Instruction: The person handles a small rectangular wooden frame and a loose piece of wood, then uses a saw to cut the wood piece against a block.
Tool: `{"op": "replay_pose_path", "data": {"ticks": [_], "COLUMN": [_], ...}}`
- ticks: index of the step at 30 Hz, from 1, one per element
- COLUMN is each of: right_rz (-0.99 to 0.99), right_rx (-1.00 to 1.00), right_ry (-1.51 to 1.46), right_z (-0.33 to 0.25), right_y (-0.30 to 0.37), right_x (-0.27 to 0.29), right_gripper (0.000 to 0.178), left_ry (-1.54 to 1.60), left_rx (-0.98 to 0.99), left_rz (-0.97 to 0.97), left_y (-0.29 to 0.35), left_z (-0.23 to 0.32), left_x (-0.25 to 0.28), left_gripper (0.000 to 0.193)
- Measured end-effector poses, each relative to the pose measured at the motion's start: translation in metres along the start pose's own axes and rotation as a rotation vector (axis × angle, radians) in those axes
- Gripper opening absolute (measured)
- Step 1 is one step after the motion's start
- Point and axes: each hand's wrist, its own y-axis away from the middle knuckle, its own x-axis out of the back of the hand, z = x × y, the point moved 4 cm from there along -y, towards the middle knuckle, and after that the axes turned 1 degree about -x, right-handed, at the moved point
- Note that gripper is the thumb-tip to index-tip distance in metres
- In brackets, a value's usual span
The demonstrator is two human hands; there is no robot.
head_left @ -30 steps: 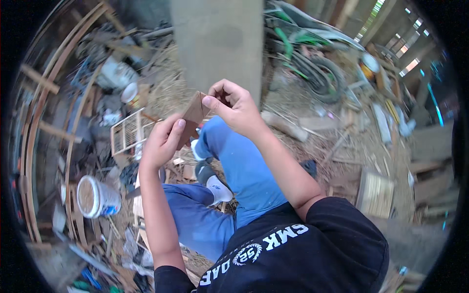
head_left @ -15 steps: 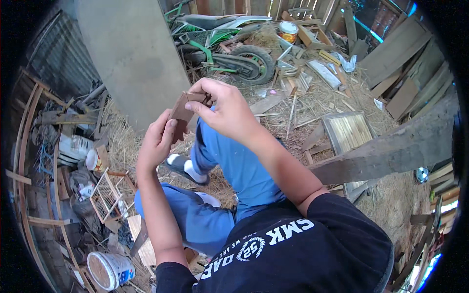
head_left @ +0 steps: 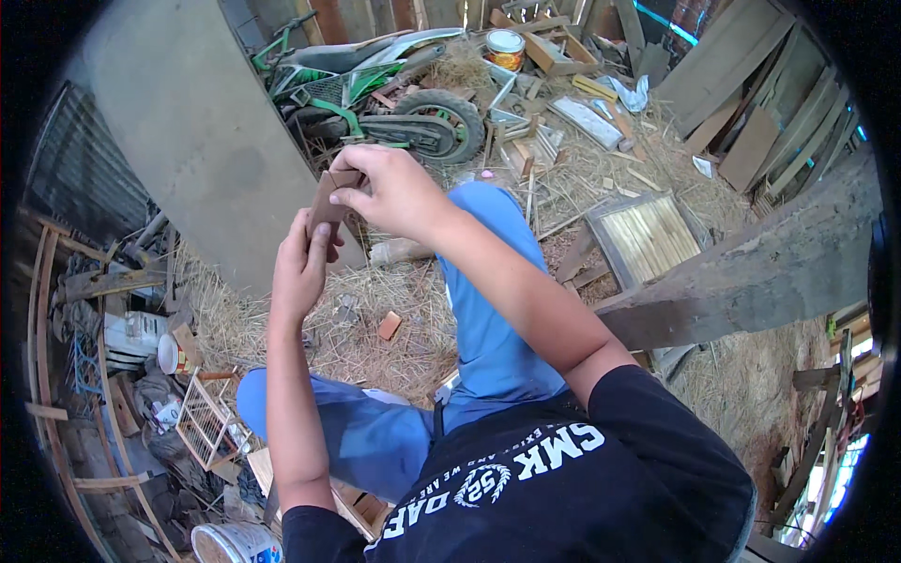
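Both of my hands are raised in front of me around a small, flat brown piece point(head_left: 322, 206) that looks like wood. My left hand point(head_left: 298, 266) closes on its lower end, thumb against the near face. At the upper end my right hand point(head_left: 392, 191) pinches it, the thumb on the face and the fingers curled behind. A thin line crosses the piece near its top; whether it is a crack or a joint I cannot tell. My right fingertips are partly hidden behind it.
A large grey board point(head_left: 202, 141) leans at the left, beside a green motorbike point(head_left: 375, 103). A heavy wooden beam point(head_left: 751, 253) juts in from the right, near a slatted wooden stool point(head_left: 648, 239). A small orange-brown block point(head_left: 389, 326) lies on the straw.
My view has shifted, and my right leg has swung to the right, uncovering the straw and the small block. Both hands still hold the brown piece.
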Motion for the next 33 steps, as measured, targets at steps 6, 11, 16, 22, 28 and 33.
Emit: {"op": "replay_pose_path", "data": {"ticks": [6,11,16,22,28,33], "right_rz": [0.115,0.204,0.271,0.221,0.222,0.292], "right_rx": [-0.103,-0.177,-0.309,-0.324,-0.450,-0.610], "right_ry": [0.002,0.060,0.113,0.039,0.183,0.265], "right_z": [0.057,0.118,0.188,0.260,0.301,0.337], "right_y": [-0.009,-0.027,-0.031,-0.026,-0.028,-0.025], "right_x": [0.023,0.048,0.067,0.066,0.082,0.112], "right_gripper": [0.026,0.028,0.029,0.031,0.018,0.016], "left_ry": [-0.066,-0.005,-0.061,0.180,0.181,0.047], "left_rx": [0.040,0.146,0.193,0.259,0.229,0.180], "left_rz": [-0.001,-0.010,-0.080,-0.242,-0.380,-0.620], "left_y": [-0.052,-0.111,-0.165,-0.200,-0.249,-0.304], "left_z": [-0.020,-0.048,-0.070,-0.138,-0.182,-0.198], "left_x": [-0.036,-0.074,-0.116,-0.148,-0.189,-0.231], "left_gripper": [0.021,0.025,0.026,0.025,0.030,0.028]}}
